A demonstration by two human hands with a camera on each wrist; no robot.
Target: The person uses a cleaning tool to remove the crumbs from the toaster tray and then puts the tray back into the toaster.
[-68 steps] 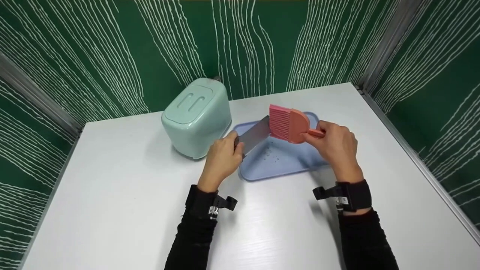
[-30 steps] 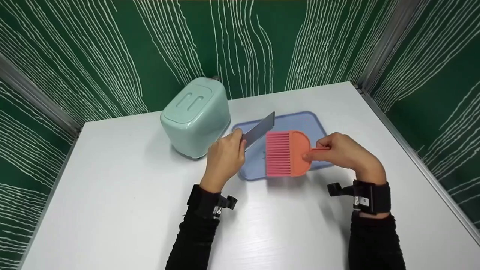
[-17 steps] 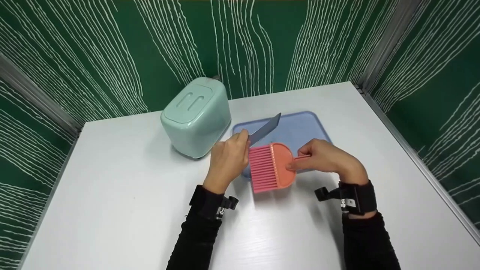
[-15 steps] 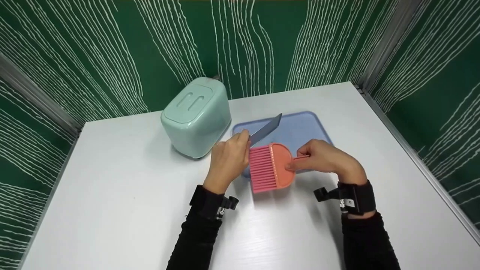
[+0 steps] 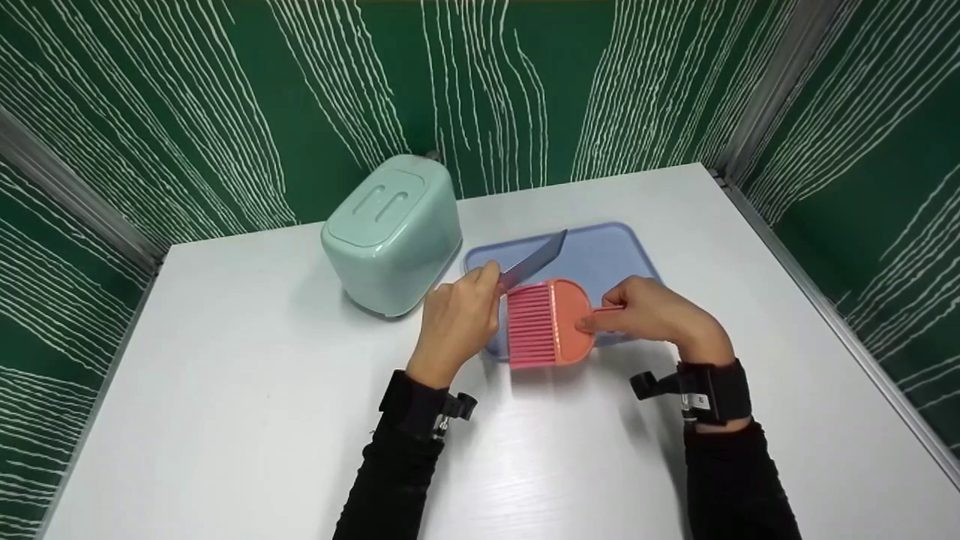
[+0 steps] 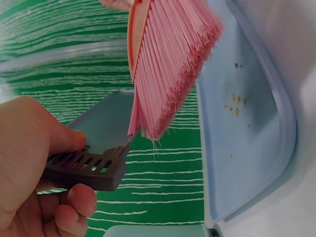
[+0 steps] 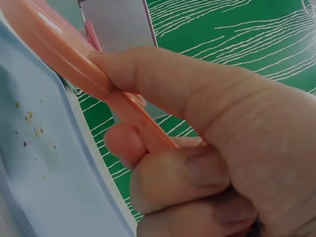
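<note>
My left hand [image 5: 459,319] grips a crumb tray, a flat grey metal plate [image 5: 536,259] with a dark slotted handle [image 6: 91,168], and holds it tilted above the blue tray. In my right hand [image 5: 656,307] is the thin handle of an orange hand brush [image 5: 574,322], the thumb lying on its head. The pink bristles [image 6: 173,64] come against the plate beside its handle in the left wrist view. Crumbs [image 6: 237,101] lie scattered on the blue tray [image 5: 604,259], below both hands; in the head view the brush covers them.
A mint-green toaster [image 5: 397,232] stands left of the blue tray, close to its edge. Everything rests on a white table [image 5: 247,375]. Green walls with white lines [image 5: 510,97] enclose the back and sides.
The brush has come from the plate's far end down toward me and left, nearer my left hand, turning flatter; lately it rose slightly. My left hand has shifted a little right with the crumb tray.
</note>
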